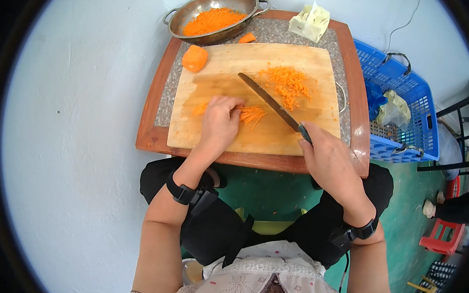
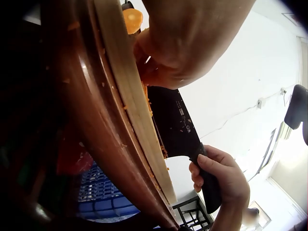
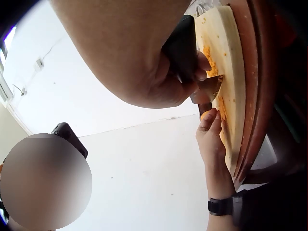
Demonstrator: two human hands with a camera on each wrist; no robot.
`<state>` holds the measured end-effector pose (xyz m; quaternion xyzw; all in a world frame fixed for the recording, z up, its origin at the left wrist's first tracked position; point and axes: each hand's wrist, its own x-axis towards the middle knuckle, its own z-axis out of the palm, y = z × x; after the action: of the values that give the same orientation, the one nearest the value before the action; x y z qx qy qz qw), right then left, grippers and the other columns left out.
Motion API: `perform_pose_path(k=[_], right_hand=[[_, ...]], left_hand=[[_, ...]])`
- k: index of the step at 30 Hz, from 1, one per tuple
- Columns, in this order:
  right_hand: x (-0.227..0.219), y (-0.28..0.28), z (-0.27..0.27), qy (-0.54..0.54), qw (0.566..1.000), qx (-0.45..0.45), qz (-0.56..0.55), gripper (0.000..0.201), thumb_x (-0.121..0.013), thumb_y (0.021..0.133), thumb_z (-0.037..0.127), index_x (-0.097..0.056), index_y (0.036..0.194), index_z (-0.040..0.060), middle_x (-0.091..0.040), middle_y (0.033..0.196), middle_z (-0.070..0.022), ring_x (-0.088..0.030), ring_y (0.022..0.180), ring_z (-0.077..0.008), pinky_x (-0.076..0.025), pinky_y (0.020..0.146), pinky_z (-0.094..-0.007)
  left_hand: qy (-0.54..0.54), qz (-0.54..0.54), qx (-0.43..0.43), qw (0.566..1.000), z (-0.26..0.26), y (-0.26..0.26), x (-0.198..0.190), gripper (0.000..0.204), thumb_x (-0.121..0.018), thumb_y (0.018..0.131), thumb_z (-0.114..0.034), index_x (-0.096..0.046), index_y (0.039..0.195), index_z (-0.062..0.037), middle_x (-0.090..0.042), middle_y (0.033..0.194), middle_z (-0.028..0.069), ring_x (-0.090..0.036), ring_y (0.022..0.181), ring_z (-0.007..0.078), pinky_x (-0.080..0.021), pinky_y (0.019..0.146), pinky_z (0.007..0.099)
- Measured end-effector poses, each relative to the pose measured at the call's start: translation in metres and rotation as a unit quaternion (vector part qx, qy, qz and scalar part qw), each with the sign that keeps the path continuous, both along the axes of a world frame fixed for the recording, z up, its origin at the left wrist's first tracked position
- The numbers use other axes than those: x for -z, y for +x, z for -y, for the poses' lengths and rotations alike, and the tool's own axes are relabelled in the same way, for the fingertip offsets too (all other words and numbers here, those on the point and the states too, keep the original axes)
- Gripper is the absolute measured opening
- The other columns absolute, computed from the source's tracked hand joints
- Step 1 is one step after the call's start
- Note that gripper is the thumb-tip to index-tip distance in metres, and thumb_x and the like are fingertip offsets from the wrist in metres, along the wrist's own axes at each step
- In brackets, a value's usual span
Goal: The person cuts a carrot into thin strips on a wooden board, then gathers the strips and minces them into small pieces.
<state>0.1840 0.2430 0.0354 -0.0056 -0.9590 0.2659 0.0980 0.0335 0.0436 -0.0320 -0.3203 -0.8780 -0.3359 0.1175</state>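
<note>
My right hand (image 1: pixel 333 159) grips the handle of a broad dark knife (image 1: pixel 271 102), its blade slanting up and left over the wooden cutting board (image 1: pixel 222 58). In the left wrist view the knife (image 2: pixel 173 120) stands on edge at the board. My left hand (image 1: pixel 221 121), fingers curled, holds down thin carrot strips (image 1: pixel 252 115) left of the blade. A heap of minced carrot (image 1: pixel 287 85) lies on the board beyond the knife. A thick carrot chunk (image 1: pixel 194 59) rests at the board's upper left corner.
Behind the board stand a metal pan (image 1: pixel 176 28) of chopped carrot, a small carrot piece (image 1: pixel 247 38) and a crumpled wrapper (image 1: pixel 310 23). A blue basket (image 1: pixel 405 93) is right of the table (image 1: pixel 156 105). Farther right are a red stool (image 1: pixel 442 237) and another person's foot.
</note>
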Motion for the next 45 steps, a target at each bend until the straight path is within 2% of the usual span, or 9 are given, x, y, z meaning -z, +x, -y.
perform_pose_path(k=[5, 8, 14, 17, 20, 23, 26, 38, 45], right_hand=[[0.002, 0.0, -0.001, 0.002, 1.0, -0.002, -0.011, 0.022, -0.059, 0.088, 0.007, -0.056, 0.107, -0.005, -0.064, 0.083, -0.023, -0.065, 0.075, -0.0402, -0.052, 0.066, -0.0464], [0.003, 0.0, -0.002, 0.003, 1.0, -0.002, -0.007, 0.022, -0.059, 0.088, 0.007, -0.056, 0.106, -0.0048, -0.065, 0.083, -0.0232, -0.065, 0.076, -0.04, -0.052, 0.067, -0.0465], [0.004, 0.001, -0.003, -0.001, 1.0, -0.002, -0.015, 0.021, -0.059, 0.088, 0.006, -0.055, 0.106, -0.005, -0.064, 0.083, -0.0237, -0.065, 0.076, -0.0403, -0.052, 0.066, -0.0469], [0.002, 0.001, -0.003, -0.007, 1.0, -0.001, -0.008, 0.021, -0.059, 0.088, 0.006, -0.055, 0.105, -0.0057, -0.064, 0.085, -0.0244, -0.065, 0.077, -0.0402, -0.052, 0.067, -0.047], [0.005, 0.0, -0.004, -0.006, 1.0, -0.009, -0.022, 0.023, -0.058, 0.088, 0.008, -0.054, 0.107, -0.0055, -0.064, 0.078, -0.0243, -0.065, 0.073, -0.0409, -0.052, 0.065, -0.0482], [-0.004, 0.001, -0.001, 0.007, 0.998, -0.006, 0.055, 0.02, -0.057, 0.09, 0.011, -0.053, 0.104, -0.004, -0.062, 0.069, -0.0232, -0.064, 0.068, -0.0419, -0.051, 0.063, -0.0497], [-0.002, 0.0, -0.001, -0.001, 0.999, -0.006, 0.043, 0.016, -0.056, 0.092, 0.013, -0.051, 0.097, -0.0014, -0.061, 0.063, -0.0223, -0.063, 0.063, -0.0425, -0.051, 0.061, -0.051], [0.002, 0.004, 0.011, 0.004, 1.0, -0.028, -0.011, 0.018, -0.058, 0.091, 0.013, -0.049, 0.096, -0.001, -0.061, 0.078, -0.0211, -0.063, 0.065, -0.0394, -0.052, 0.056, -0.0463], [0.0, 0.008, 0.02, 0.026, 0.999, -0.033, -0.002, 0.017, -0.057, 0.091, 0.012, -0.05, 0.1, -0.001, -0.062, 0.076, -0.0189, -0.064, 0.061, -0.0356, -0.052, 0.053, -0.043]], left_hand=[[0.012, -0.022, -0.017, 1.0, -0.004, 0.001, -0.006, 0.025, -0.064, 0.082, 0.004, -0.07, 0.104, -0.0035, -0.07, 0.089, 0.0129, -0.065, 0.086, 0.0286, -0.051, 0.077, 0.0343], [0.104, 0.02, -0.004, 0.994, -0.014, 0.007, -0.003, 0.029, -0.064, 0.081, 0.004, -0.069, 0.109, -0.004, -0.071, 0.091, 0.0115, -0.066, 0.085, 0.0286, -0.051, 0.077, 0.0333], [-0.019, -0.086, 0.007, 0.996, -0.016, 0.011, 0.003, 0.03, -0.065, 0.083, 0.001, -0.069, 0.112, -0.003, -0.072, 0.096, 0.0104, -0.064, 0.089, 0.0262, -0.046, 0.078, 0.036], [-0.015, -0.089, 0.011, 0.996, -0.015, 0.011, 0.005, 0.03, -0.065, 0.084, -0.001, -0.068, 0.113, -0.0022, -0.071, 0.095, 0.0111, -0.062, 0.092, 0.0258, -0.044, 0.077, 0.0373], [0.005, -0.088, 0.009, 0.996, -0.015, 0.012, 0.004, 0.029, -0.064, 0.083, -0.004, -0.068, 0.112, -0.0006, -0.072, 0.091, 0.0087, -0.061, 0.088, 0.0246, -0.04, 0.079, 0.0369], [0.025, -0.02, -0.006, 0.999, -0.011, 0.011, 0.001, 0.031, -0.07, 0.081, -0.007, -0.069, 0.111, 0.0009, -0.07, 0.099, 0.0147, -0.06, 0.095, 0.0297, -0.045, 0.084, 0.0399], [-0.062, -0.084, 0.006, 0.995, -0.008, 0.014, -0.01, 0.033, -0.074, 0.078, -0.012, -0.069, 0.107, 0.002, -0.068, 0.098, 0.0159, -0.059, 0.094, 0.0312, -0.046, 0.085, 0.04], [-0.072, -0.107, 0.011, 0.992, -0.018, 0.026, -0.004, 0.022, -0.075, 0.076, -0.009, -0.071, 0.094, 0.0033, -0.06, 0.082, 0.0142, -0.058, 0.079, 0.0312, -0.049, 0.07, 0.0396], [-0.047, -0.126, 0.008, 0.991, -0.022, 0.026, -0.001, 0.014, -0.073, 0.077, -0.005, -0.073, 0.089, 0.0028, -0.06, 0.077, 0.0138, -0.058, 0.074, 0.0298, -0.048, 0.066, 0.0381]])
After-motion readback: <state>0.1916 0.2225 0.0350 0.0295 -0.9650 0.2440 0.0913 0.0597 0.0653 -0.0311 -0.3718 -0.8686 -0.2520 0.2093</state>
